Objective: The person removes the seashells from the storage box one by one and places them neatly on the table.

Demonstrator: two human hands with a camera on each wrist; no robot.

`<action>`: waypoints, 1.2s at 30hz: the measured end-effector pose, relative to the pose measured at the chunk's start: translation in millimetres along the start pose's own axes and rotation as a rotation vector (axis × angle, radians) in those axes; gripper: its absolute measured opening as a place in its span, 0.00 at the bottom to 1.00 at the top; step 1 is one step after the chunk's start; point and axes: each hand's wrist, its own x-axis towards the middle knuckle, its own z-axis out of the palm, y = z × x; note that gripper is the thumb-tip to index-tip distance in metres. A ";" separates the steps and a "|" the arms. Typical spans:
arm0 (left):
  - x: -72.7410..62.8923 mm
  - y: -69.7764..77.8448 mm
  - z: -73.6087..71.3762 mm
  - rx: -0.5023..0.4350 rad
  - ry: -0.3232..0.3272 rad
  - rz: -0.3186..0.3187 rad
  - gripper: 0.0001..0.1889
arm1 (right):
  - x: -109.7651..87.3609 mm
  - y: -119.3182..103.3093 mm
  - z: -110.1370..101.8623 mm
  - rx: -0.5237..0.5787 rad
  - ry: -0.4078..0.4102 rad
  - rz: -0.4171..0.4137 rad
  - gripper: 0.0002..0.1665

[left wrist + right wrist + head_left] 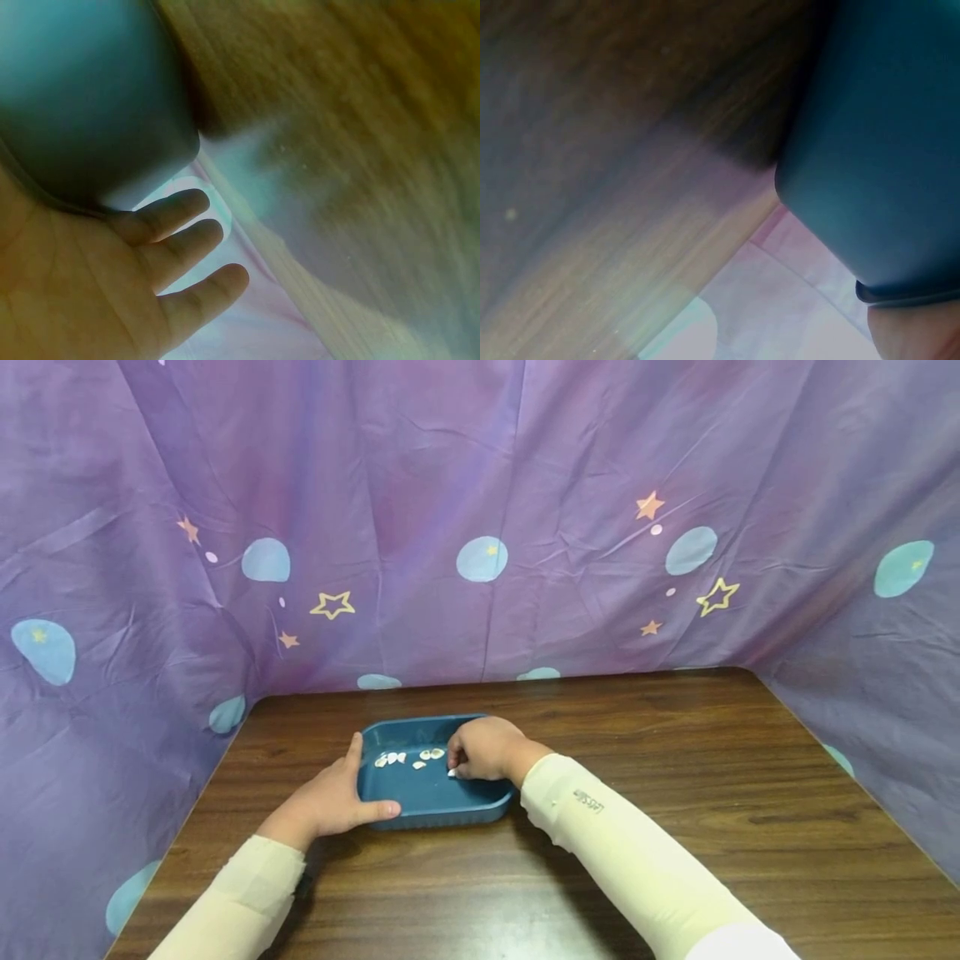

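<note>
On the table stands a blue rectangular tray point(450, 819), with several small white seashells point(425, 755) lying in its left and middle parts. My left hand point(330, 797) rests at the tray's left front corner, thumb on the front rim and forefinger along the left side. In the left wrist view its other fingers point(196, 294) stretch out straight beside the tray wall. Over the tray's right part, my right hand point(487, 749) pinches a small white shell point(452, 772) between thumb and fingers. The right wrist view shows mostly the tray's outer wall point(885, 165) and only a bit of the hand.
The brown wooden table point(675, 777) extends on both sides of the tray and in front of it. A purple cloth point(420, 485) with stars and blue spots hangs behind the table and along its sides.
</note>
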 end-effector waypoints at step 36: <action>-0.9 0.4 1.1 -0.014 0.006 0.026 0.75 | -24.2 38.3 -23.4 0.728 0.428 -0.001 0.04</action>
